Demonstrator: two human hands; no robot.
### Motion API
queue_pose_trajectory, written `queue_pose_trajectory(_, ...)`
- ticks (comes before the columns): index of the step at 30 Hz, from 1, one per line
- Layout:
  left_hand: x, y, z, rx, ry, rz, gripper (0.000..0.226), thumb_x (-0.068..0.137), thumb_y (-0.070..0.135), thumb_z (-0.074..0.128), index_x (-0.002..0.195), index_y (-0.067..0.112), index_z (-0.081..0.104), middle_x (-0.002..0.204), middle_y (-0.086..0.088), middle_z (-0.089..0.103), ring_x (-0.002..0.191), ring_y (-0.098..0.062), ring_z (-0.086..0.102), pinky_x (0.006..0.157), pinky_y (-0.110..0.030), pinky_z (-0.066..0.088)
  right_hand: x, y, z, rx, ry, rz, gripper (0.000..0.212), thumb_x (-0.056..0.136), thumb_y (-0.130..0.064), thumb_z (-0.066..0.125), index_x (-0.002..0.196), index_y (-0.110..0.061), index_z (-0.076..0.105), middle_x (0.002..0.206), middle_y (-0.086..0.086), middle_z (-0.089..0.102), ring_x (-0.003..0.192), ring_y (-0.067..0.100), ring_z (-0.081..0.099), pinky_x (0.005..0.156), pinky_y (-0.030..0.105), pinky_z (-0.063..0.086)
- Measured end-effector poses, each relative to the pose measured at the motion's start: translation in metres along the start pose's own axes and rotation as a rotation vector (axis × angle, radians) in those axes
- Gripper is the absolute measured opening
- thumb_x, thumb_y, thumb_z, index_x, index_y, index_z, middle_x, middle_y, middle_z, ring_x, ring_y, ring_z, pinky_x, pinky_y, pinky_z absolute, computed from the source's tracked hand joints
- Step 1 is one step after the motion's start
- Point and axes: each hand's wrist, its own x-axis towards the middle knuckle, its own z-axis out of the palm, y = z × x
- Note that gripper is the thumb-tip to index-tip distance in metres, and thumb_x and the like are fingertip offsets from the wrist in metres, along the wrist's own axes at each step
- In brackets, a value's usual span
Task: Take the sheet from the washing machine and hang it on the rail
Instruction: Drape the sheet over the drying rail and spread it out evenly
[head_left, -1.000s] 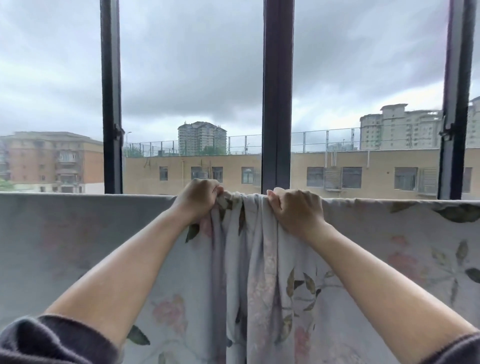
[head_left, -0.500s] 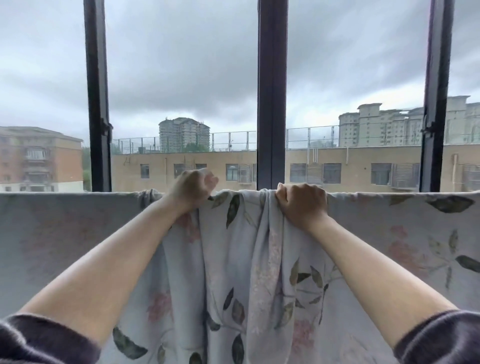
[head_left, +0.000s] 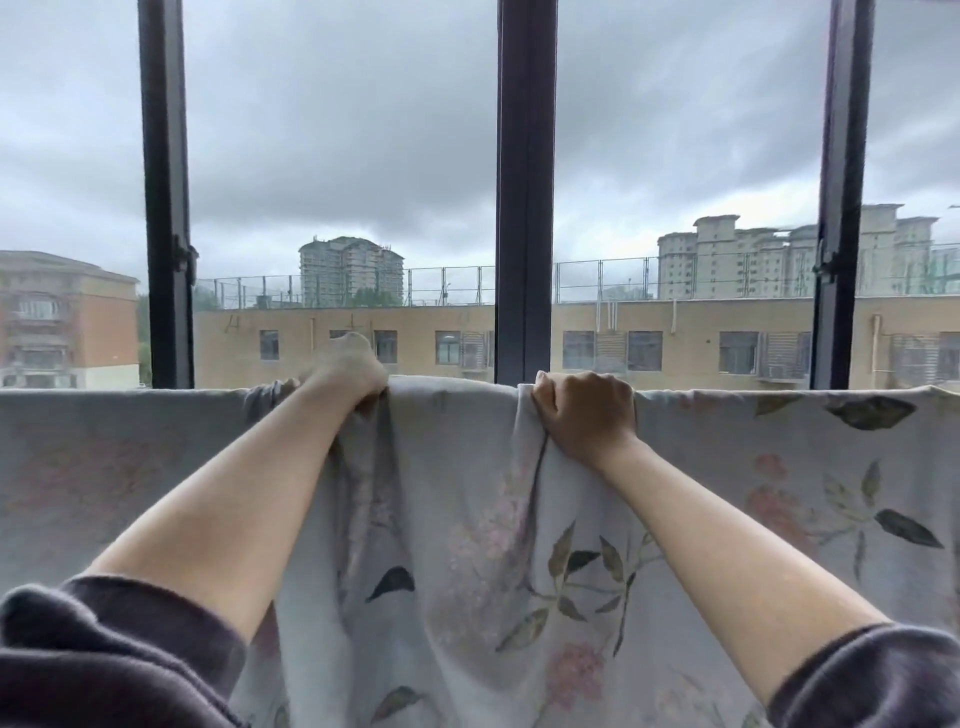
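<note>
Overcast sky, dark window bars, hands gripping creased floral sheet

Flat grey daylight enters on both sides of the central window post. It comes from an overcast sky that is brightest low to the right of that post. The post itself is backlit and reads almost black. Below it, the sheet is evenly and dimly lit, with soft shading in its folds. The left hand, left of the post's foot, is pale and motion-blurred. The right hand, just right of it, is sharper and darker. The 2 outer posts tilt away from it at the top, showing wide-angle bend.
</note>
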Motion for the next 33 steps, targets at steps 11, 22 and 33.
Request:
queue_pose_trajectory(11, -0.023, 0.036, 0.024, -0.210, -0.118, 0.671, 0.046, 0.090, 0.029, 0.060, 0.048, 0.020, 0.044, 0.049, 0.009, 0.043, 0.053, -0.005, 0.043, 0.061, -0.027, 0.036, 0.002, 0.008, 0.000, 0.010, -0.054, -0.049, 0.052, 0.097, -0.043, 0.024, 0.088, -0.016, 0.067, 0.087, 0.013, 0.069, 0.084, 0.033, 0.064, 0.067, 0.033, 0.037)
queue_pose_trajectory(22, -0.004, 0.041, 0.018, 0.092, -0.179, 0.060, 0.028, 0.084, 0.017, 0.046, 0.101, 0.002, 0.063, 0.113, -0.018, 0.061, 0.104, -0.034, 0.057, 0.086, -0.038, 0.046, 0.004, 0.002, -0.006, 0.099, -0.134, -0.056, 0.044, 0.098, -0.043, 0.030, 0.074, -0.020, 0.058, 0.083, 0.009, 0.069, 0.083, 0.031, 0.062, 0.067, 0.033, 0.033)
queue_pose_trajectory(33, -0.021, 0.063, 0.016, 0.021, -0.476, 0.203, 0.033, 0.094, 0.014, 0.040, 0.117, 0.000, 0.060, 0.132, -0.013, 0.054, 0.120, -0.025, 0.049, 0.094, -0.028, 0.035, 0.063, 0.033, -0.007, 0.379, -0.179, 0.414, 0.041, 0.097, -0.038, 0.042, 0.100, -0.007, 0.068, 0.112, 0.021, 0.065, 0.104, 0.036, 0.059, 0.086, 0.036, 0.045)
